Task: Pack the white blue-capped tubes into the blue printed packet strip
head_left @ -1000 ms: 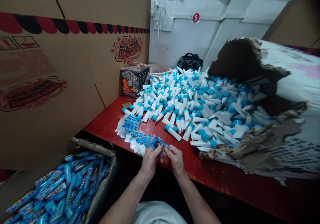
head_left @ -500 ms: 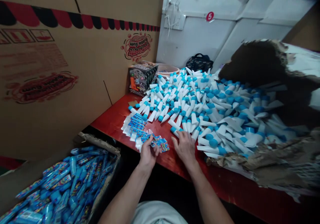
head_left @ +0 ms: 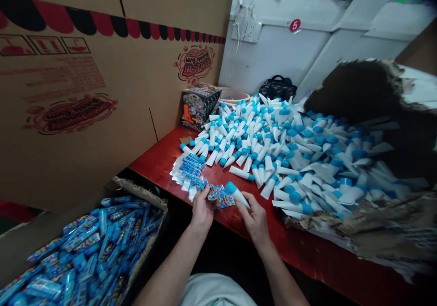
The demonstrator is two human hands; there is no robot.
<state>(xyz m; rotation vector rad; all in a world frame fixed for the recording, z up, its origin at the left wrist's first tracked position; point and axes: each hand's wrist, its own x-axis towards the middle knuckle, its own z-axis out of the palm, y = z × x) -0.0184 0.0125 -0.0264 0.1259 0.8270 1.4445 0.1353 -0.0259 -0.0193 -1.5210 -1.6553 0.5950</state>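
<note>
White tube with a blue cap (head_left: 239, 196), and it's up off the worktop: half a second ago the right hand (head_left: 253, 217) was down at the front of the heap, and now it's back with this one pinched between thumb and fingers, cap tipped up toward the left hand (head_left: 204, 209). That brings tube and wrapping side by side, so the work is matched up, piece beside piece. Across the scene, the huge printed carton (head_left: 133, 80) walls off the left; movement that way is blocked. Next, the red worktop (head_left: 157, 160), its front edge running right beneath the hands, with a bare red strip between them and the heap and more bare surface right of the right hand. The torn carton (head_left: 385, 219) pens in the right, ragged edge spilling onto the worktop. Low on the left, a box (head_left: 150, 197) of wrapped tubes (head_left: 92, 251) stands below the worktop, a dark gap between. The heap of white tubes (head_left: 266, 137) sprawls over the back; one loose tube (head_left: 241, 173) lies at its front. Then the fan of clear-ended sleeves (head_left: 190, 171), just beyond the left fingers. Smallest, the printed sleeve (head_left: 225, 200): left fingers closed on its near end, free end reaching toward the cap; whether they touch, I can't tell.
</note>
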